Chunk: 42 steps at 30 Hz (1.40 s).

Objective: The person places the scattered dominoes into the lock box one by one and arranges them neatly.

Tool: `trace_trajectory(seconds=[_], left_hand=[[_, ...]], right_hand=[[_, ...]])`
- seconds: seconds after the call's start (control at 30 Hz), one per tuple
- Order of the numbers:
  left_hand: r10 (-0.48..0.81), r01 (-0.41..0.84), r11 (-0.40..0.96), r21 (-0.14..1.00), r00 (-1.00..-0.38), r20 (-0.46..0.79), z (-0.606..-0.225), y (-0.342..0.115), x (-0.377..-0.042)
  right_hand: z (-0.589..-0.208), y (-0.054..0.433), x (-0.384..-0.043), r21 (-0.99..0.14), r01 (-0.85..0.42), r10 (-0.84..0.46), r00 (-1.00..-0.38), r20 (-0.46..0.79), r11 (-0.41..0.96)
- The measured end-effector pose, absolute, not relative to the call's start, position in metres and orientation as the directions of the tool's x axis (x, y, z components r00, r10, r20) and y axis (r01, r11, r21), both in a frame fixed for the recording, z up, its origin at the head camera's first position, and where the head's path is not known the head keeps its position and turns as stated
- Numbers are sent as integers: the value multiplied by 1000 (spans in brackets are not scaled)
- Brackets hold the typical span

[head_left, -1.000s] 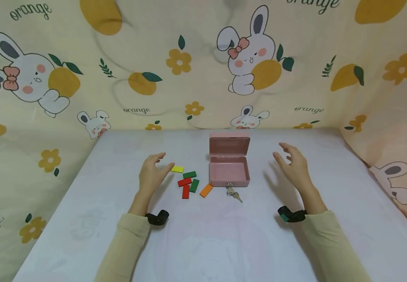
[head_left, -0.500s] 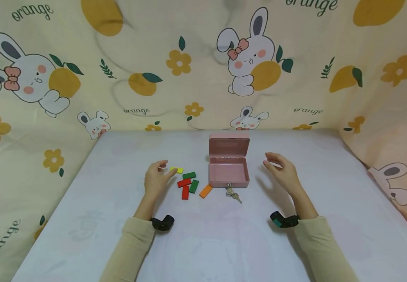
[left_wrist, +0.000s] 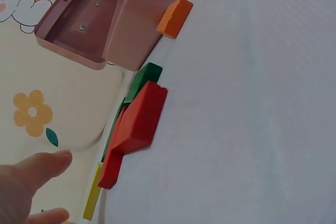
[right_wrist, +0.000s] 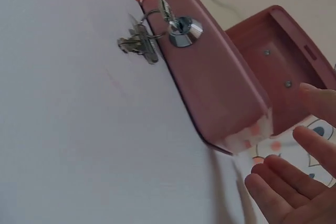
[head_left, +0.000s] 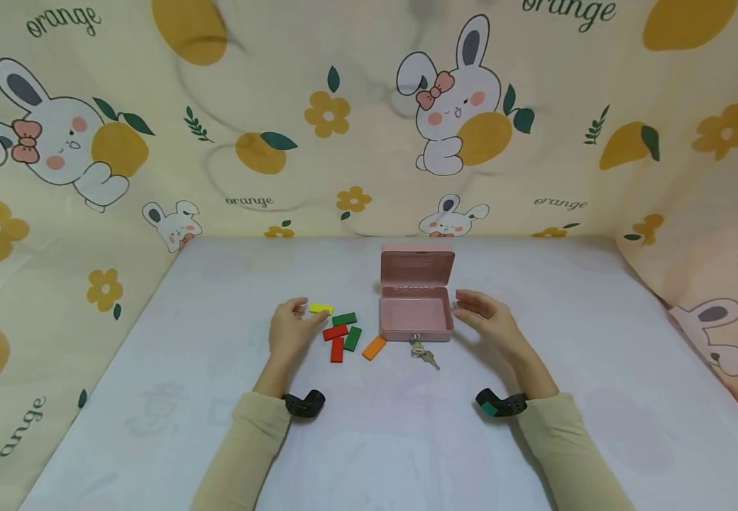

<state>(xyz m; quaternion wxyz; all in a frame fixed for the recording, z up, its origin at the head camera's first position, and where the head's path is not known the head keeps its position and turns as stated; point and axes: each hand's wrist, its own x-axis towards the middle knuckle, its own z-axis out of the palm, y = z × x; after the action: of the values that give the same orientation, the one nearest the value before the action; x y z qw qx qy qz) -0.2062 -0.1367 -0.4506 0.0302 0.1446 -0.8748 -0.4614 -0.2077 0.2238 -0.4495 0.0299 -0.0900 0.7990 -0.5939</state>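
A pink metal box [head_left: 416, 314] stands on the table with its lid [head_left: 417, 268] raised and nothing inside. Its lock holds one key, and more keys [right_wrist: 139, 43] hang from the ring onto the tabletop. My left hand [head_left: 289, 330] hovers by the yellow block [head_left: 321, 309], thumb and fingers apart; whether it touches the block is unclear. My right hand [head_left: 492, 323] is beside the box's right wall, fingers loosely extended and holding nothing. Between the left hand and the box lie green blocks [head_left: 353, 338], red blocks [head_left: 337, 349] and an orange block [head_left: 374, 348].
A white cloth covers the table [head_left: 394, 440]. Behind it and at both sides hangs a cream curtain [head_left: 369, 128] printed with rabbits and oranges. Each wrist wears a black camera [head_left: 305, 404].
My right hand has moved left and nearer, up to the box's right side. My left hand has shifted right and slightly nearer, toward the yellow block. The box and blocks stay put.
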Motion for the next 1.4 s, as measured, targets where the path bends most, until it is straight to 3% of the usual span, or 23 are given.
trace_trajectory(seconds=[0.5,0.7,1.0,1.4], left_hand=[[-335,-277,604,748,-939,-78,-456,-126,-207],[-349,-294,627,721,-934,-77,-455,-125,-208],[-357,-303,655,693,-931,-69,-456,-126,-209],[-362,-301,663,686,-931,-59,-457,-124,-214]], right_hand=[[-461,221,-215,-967,-106,-327,-945,25,230],[-461,220,-216,-961,-57,-340,-940,-40,271],[-463,217,-216,-978,-56,-363,-932,-21,201],[-463,222,-214,-973,-49,-361,-932,-37,226]])
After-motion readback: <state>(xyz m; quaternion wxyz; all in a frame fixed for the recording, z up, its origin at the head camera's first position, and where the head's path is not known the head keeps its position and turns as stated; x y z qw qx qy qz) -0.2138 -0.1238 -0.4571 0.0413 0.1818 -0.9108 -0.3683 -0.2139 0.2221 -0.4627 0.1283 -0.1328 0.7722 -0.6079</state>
